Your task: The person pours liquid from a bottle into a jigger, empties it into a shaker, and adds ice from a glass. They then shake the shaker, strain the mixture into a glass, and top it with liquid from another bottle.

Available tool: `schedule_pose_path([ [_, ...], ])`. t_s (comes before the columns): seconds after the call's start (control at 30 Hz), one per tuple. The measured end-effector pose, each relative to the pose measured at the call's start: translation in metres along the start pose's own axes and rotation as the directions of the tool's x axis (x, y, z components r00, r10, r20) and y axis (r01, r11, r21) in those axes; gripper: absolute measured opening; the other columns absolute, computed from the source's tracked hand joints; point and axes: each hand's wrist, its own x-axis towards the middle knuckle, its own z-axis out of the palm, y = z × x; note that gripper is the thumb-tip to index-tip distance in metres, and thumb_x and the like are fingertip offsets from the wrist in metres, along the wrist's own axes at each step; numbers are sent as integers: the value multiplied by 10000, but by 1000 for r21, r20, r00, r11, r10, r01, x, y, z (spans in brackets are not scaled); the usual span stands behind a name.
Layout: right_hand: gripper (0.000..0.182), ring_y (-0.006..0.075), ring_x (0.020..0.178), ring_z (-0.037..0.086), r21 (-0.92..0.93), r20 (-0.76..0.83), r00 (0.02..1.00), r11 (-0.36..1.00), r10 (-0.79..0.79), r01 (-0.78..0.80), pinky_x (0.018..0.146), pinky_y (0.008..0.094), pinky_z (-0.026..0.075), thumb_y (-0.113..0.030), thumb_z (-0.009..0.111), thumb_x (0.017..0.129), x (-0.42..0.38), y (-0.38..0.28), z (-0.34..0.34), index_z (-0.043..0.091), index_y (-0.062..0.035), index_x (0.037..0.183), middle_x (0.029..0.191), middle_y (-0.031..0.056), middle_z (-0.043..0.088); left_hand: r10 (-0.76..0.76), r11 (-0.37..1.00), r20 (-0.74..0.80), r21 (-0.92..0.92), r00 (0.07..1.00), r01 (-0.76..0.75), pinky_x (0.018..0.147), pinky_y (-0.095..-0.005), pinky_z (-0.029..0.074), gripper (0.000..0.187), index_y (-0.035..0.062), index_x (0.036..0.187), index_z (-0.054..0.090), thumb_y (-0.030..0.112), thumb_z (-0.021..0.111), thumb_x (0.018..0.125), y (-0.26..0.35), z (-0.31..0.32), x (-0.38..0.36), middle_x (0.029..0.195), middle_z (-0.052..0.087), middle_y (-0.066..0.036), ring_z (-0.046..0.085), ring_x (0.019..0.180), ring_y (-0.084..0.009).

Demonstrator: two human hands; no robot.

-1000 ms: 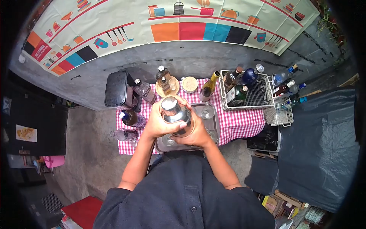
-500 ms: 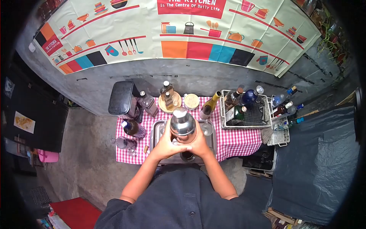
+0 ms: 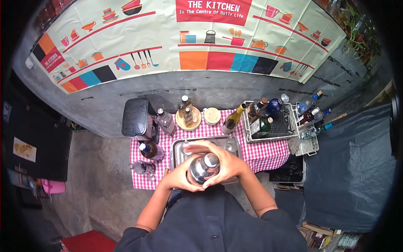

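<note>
A shiny metal cocktail shaker (image 3: 202,169) is held between both palms, close to my chest, its cap tilted up to the right. My left hand (image 3: 179,173) wraps round its left side. Against its right side is my right hand (image 3: 226,163), with fingers reaching over the far side. Under and beyond the hands lies a grey metal tray (image 3: 175,147). One clear glass (image 3: 230,144) stands at the tray's right, and another (image 3: 186,147) at its left is partly hidden by my fingers.
Bottles (image 3: 166,122) and a dark-lidded container (image 3: 135,117) stand on the left of the checked cloth (image 3: 268,154). Behind the tray are a round wooden board (image 3: 180,122) with small bottles and a cup (image 3: 211,116). A wire basket (image 3: 279,136) holds bottles at right.
The shaker has come down and nearer my chest, its cap now leaning right. My right hand has shifted, with its fingers now over the shaker's far side. The view has tilted slightly upward.
</note>
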Motion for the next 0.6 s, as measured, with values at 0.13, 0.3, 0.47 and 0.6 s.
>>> schedule_pose_path([
  [0.13,705,259,1164,582,125,-20,996,988,-87,89,1014,392,446,-168,879,617,15,6,15,541,-16,1217,1198,140,609,75,997,-51,5,996,-75,1110,-374,339,1120,2,1412,384,206,977,485,10,-14,-9,1370,481,-116,453,1298,-228],
  [0.3,492,199,1025,621,144,-190,977,981,-99,128,914,347,485,-108,828,652,26,13,36,556,-30,1055,1056,107,629,-74,937,-187,-351,980,4,1102,-363,353,1176,-22,1417,357,169,999,450,-17,-20,-28,1374,471,-104,441,1303,-208],
  [0.47,781,215,1185,563,202,-34,995,974,-95,99,1042,372,427,-184,917,597,33,10,44,520,-18,1250,1230,116,579,-42,993,-56,-112,998,35,1084,-382,386,1073,-9,1386,400,154,961,485,-5,-31,-42,1334,524,-114,507,1250,-226],
  [0.6,980,229,1270,509,79,44,997,995,-69,66,1095,380,387,-220,950,559,41,11,51,429,-40,1370,1321,116,529,-34,949,51,-312,998,48,1048,-381,428,1003,1,1358,445,159,941,500,-20,-50,-56,1280,575,-107,553,1199,-223],
])
